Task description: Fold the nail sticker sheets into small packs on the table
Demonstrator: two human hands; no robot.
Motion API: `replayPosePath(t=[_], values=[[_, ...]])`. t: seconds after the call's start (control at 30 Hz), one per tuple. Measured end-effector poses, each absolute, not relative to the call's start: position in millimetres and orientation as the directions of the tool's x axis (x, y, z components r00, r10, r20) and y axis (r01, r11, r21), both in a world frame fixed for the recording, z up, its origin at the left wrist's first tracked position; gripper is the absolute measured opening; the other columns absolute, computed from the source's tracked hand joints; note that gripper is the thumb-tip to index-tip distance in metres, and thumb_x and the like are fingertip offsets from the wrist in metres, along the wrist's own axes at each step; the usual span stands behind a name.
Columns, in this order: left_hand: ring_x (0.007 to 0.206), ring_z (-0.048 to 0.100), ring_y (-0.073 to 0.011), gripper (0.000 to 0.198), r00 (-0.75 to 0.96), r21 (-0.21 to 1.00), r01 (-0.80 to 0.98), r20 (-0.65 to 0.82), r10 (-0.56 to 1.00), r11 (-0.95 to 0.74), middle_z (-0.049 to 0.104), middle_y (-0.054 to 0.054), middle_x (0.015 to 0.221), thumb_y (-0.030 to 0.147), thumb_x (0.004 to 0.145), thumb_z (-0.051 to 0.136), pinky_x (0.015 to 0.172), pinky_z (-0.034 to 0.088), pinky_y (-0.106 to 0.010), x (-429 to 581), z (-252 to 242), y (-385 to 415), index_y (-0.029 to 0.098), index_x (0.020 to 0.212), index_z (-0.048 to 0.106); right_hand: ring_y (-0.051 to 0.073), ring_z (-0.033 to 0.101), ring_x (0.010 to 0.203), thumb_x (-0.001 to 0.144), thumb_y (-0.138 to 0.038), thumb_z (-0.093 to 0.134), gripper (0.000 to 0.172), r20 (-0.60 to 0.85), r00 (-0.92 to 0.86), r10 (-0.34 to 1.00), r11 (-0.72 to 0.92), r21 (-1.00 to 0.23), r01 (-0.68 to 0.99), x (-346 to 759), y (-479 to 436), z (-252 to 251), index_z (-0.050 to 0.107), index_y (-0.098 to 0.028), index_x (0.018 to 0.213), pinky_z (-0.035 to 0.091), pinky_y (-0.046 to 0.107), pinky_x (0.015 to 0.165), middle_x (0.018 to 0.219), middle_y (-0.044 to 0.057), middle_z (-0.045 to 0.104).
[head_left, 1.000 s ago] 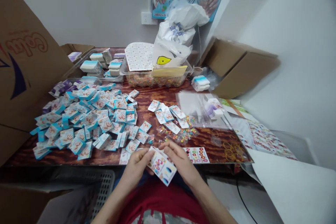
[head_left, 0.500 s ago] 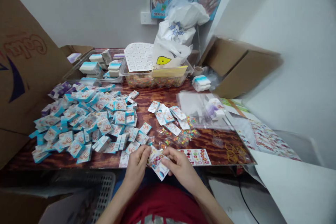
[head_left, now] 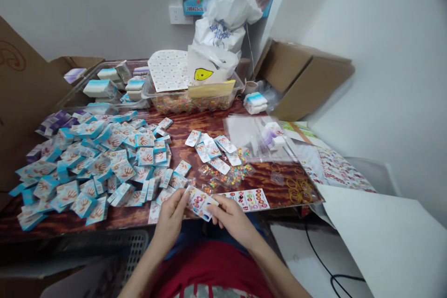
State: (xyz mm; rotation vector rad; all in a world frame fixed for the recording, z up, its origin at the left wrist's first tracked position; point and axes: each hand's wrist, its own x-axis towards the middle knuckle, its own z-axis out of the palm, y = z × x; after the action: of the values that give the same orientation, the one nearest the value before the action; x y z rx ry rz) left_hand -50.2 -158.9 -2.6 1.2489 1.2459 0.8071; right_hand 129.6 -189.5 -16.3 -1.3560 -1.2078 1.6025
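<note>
Near the table's front edge, my left hand (head_left: 173,214) pinches the left end of a small white sticker sheet (head_left: 199,202) with red and pink round prints. The fingers of my right hand (head_left: 228,214) close on the sheet's lower right end. Just behind my right hand lies a longer sticker strip (head_left: 254,199) on the table. Beyond the hands are small clear bags of colourful pieces (head_left: 228,174) and a loose group of small white cards (head_left: 213,147). A heap of blue and white small boxes (head_left: 101,163) spreads to the left.
A clear tub (head_left: 167,102) of colourful pieces stands at the back, with white plastic bags (head_left: 220,37) above it. Clear plastic sleeves (head_left: 244,135), yellow rubber bands (head_left: 296,190) and a cardboard box (head_left: 300,79) are on the right. Another large carton (head_left: 24,79) borders the left.
The view has shifted, so the table's contents appear further left. The sheet between my hands has turned and lies flatter, its right end higher. Both hands still grip it.
</note>
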Motion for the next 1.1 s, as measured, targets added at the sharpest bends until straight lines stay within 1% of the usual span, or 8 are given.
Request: replayPosePath(t=[0.1,0.3,0.47,0.7,0.8,0.9,1.0,1.1], values=[[0.059,0.06,-0.0167,0.038,0.313,0.963,0.196,-0.239,0.919,0.183,0.063,-0.002,0.076,0.051,0.089,0.05,0.059,0.05,-0.027,-45.2,-2.0,-155.7,0.016,0.098,0.062,0.008,0.039,0.048,0.087,-0.039,0.054,0.024,-0.283,-0.167,0.944,-0.28,-0.959,0.043,137.0,-188.5,-15.5,0.055,-0.017,0.078,0.028,0.02,0.045,0.056,-0.005,0.047],[0.069,0.059,-0.0177,0.031,0.375,0.877,0.461,-0.052,0.926,-0.137,0.065,-0.004,0.077,0.035,0.095,0.041,0.066,0.044,-0.027,-34.0,-5.6,-152.0,0.017,0.107,0.064,0.009,0.046,0.053,0.089,-0.032,0.053,0.02,-0.278,-0.216,0.936,-0.265,-0.96,0.086,143.0,-193.9,-1.7,0.054,-0.017,0.075,0.033,0.02,0.05,0.06,-0.004,0.053],[0.074,0.062,-0.0173,0.031,0.312,0.936,0.351,-0.085,0.946,-0.032,0.066,-0.003,0.083,0.039,0.094,0.046,0.068,0.048,-0.025,-27.5,-4.6,-154.4,0.017,0.107,0.064,0.009,0.047,0.055,0.086,-0.035,0.059,0.019,-0.29,-0.178,0.941,-0.29,-0.957,0.025,145.4,-190.3,-6.8,0.062,-0.016,0.084,0.036,0.021,0.051,0.065,-0.003,0.055],[0.069,0.065,-0.0176,0.03,0.123,0.96,0.279,-0.064,0.99,0.027,0.068,-0.002,0.079,0.042,0.089,0.052,0.064,0.051,-0.025,-18.0,-3.6,-147.5,0.016,0.102,0.063,0.011,0.05,0.062,0.073,-0.046,0.073,0.037,-0.333,-0.047,0.942,-0.332,-0.898,-0.287,138.4,-178.9,-22.7,0.072,-0.016,0.095,0.039,0.021,0.054,0.081,0.002,0.065],[0.081,0.067,-0.0201,0.03,0.166,0.948,0.317,-0.033,0.986,-0.022,0.072,-0.005,0.088,0.04,0.088,0.054,0.073,0.051,-0.026,-17.2,-4.8,-144.6,0.017,0.102,0.067,0.012,0.051,0.066,0.078,-0.034,0.069,0.019,-0.208,-0.136,0.969,-0.233,-0.95,-0.206,138.2,-177.6,-10.4,0.072,-0.016,0.078,0.04,0.021,0.057,0.078,0.001,0.059],[0.092,0.067,-0.0229,0.039,0.234,0.96,0.273,-0.119,0.965,0.052,0.073,-0.007,0.101,0.046,0.089,0.052,0.082,0.052,-0.03,-17.3,-4.2,-144.7,0.016,0.108,0.069,0.011,0.049,0.059,0.081,-0.025,0.061,0.017,-0.191,-0.199,0.961,-0.218,-0.968,-0.123,137.7,-174.4,-0.7,0.067,-0.016,0.069,0.038,0.021,0.055,0.065,-0.002,0.054],[0.104,0.064,-0.0259,0.045,0.255,0.965,0.23,-0.182,0.95,0.123,0.072,-0.008,0.109,0.051,0.088,0.052,0.091,0.051,-0.033,-14.1,-2.4,-144.3,0.017,0.112,0.069,0.011,0.048,0.056,0.081,-0.022,0.058,0.013,-0.234,-0.084,0.969,-0.234,-0.972,0.007,131.9,-167.9,-0.7,0.066,-0.016,0.073,0.037,0.021,0.055,0.062,-0.003,0.056],[0.099,0.065,-0.0263,0.041,0.289,0.965,0.225,-0.201,0.936,0.137,0.073,-0.008,0.106,0.051,0.086,0.056,0.088,0.052,-0.034,-9.0,-1.2,-139.5,0.018,0.106,0.071,0.012,0.047,0.059,0.077,-0.017,0.061,0.011,-0.177,0.064,0.982,-0.188,-0.935,0.302,126.8,-158.9,-1.5,0.065,-0.016,0.067,0.034,0.022,0.056,0.062,-0.001,0.06]])
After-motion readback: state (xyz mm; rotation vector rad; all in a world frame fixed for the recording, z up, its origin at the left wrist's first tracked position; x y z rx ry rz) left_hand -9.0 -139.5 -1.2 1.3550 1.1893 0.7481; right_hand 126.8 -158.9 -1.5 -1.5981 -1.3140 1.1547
